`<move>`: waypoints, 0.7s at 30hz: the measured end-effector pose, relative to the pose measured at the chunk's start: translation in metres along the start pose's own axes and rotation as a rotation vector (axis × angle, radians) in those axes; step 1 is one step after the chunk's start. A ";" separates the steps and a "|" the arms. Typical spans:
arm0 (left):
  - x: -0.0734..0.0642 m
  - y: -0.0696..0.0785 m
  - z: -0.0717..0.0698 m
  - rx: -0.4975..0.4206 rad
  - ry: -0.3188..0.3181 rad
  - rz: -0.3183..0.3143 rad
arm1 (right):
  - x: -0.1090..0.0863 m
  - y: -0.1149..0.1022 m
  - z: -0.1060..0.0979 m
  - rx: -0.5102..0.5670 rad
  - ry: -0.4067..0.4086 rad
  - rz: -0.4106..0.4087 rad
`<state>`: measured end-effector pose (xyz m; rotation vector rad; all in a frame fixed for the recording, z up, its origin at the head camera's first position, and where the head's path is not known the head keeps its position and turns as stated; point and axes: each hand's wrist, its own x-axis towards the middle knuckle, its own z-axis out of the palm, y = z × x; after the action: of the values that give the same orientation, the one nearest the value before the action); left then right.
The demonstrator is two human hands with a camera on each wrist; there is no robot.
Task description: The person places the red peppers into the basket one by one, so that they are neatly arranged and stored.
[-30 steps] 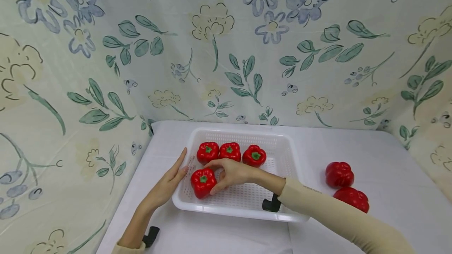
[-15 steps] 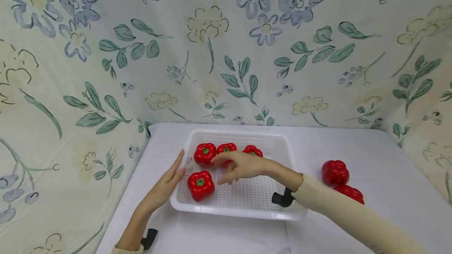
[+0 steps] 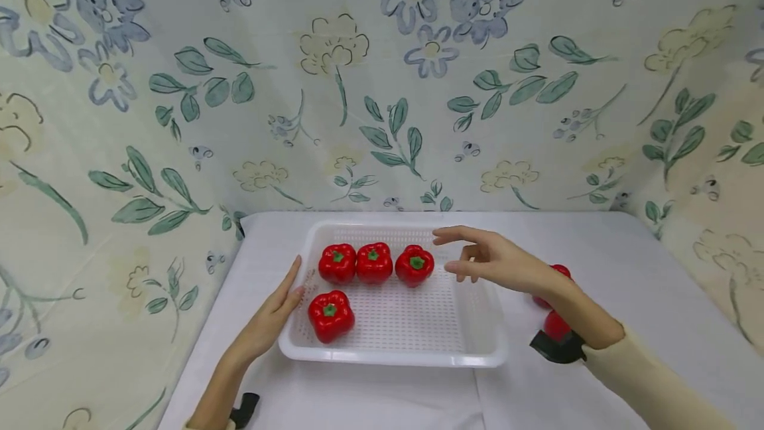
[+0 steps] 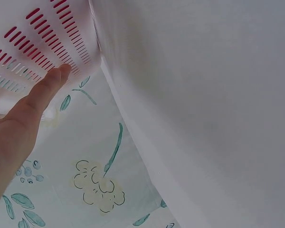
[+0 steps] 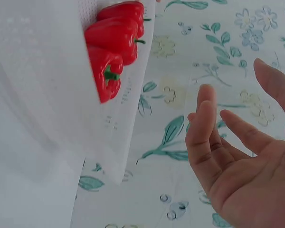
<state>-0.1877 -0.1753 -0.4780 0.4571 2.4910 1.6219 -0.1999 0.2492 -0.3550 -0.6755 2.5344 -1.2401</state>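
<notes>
In the head view, a white perforated basket (image 3: 394,358) holds several red bell peppers: a row at the back, ending in a pepper (image 3: 414,265) with a green stem, and one pepper (image 3: 331,316) at the front left. My left hand (image 3: 268,320) rests its straight fingers against the basket's left side; the left wrist view shows those fingers (image 4: 50,88) on the slotted wall. My right hand (image 3: 495,261) hovers over the basket's right rim, fingers loosely bent and holding nothing. In the right wrist view that hand (image 5: 247,156) is apart from the peppers.
To the right of the basket, red peppers (image 3: 557,325) lie on the white-covered table (image 3: 621,264), partly hidden by my right forearm. A floral curtain (image 3: 382,85) hangs behind and on both sides. A dark camera mount (image 3: 558,348) sits on my right wrist.
My right hand has let go of the front-left pepper and moved right, across the basket to its right rim. My left hand stays on the basket's left side.
</notes>
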 end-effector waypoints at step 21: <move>0.000 0.001 0.001 -0.001 -0.004 -0.008 | -0.073 0.139 -0.055 -0.209 0.287 0.468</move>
<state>-0.1873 -0.1740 -0.4773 0.4498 2.4857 1.6172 -0.2007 0.3976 -0.4301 0.0800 2.8470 -0.9699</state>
